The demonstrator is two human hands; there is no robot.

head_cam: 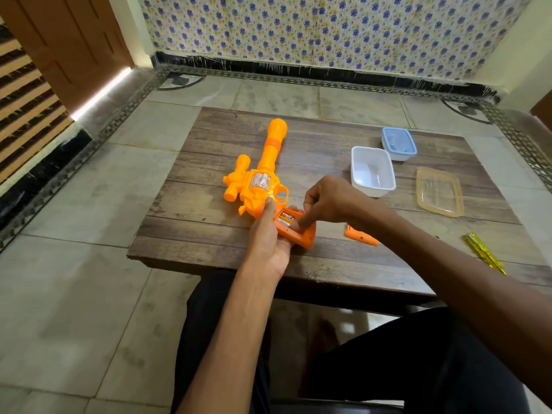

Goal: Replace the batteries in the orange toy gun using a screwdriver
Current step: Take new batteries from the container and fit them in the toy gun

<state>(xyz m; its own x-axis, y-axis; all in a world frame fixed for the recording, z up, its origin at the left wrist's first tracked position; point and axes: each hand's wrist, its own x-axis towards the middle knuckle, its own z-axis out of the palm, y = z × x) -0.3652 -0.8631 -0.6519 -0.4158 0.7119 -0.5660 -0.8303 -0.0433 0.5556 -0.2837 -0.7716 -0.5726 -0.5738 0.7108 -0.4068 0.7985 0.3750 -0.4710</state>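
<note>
I count one wooden table (328, 162) filling the middle of the frame. On it lies one orange toy gun (260, 177), centre frame, barrel pointing toward the top edge and grip toward the bottom. The grip's battery compartment (288, 219) is uncovered, and I can see something silvery inside, though I cannot count batteries there.

My left hand (268, 237) is closed around the grip from below, thumb pressed on the gun body beside the trigger guard. My right hand (325, 198) is curled, fingertips dipping into the open compartment; I cannot tell whether they pinch anything.

Right of centre I count two containers: one open white tub (373, 171), and one smaller tub with a blue lid (398, 143) just beyond it. One loose amber lid (439, 192) lies flat to the right. One orange compartment cover (361, 236) rests under my right forearm. One yellow screwdriver (484, 252) lies at the right edge.
</note>
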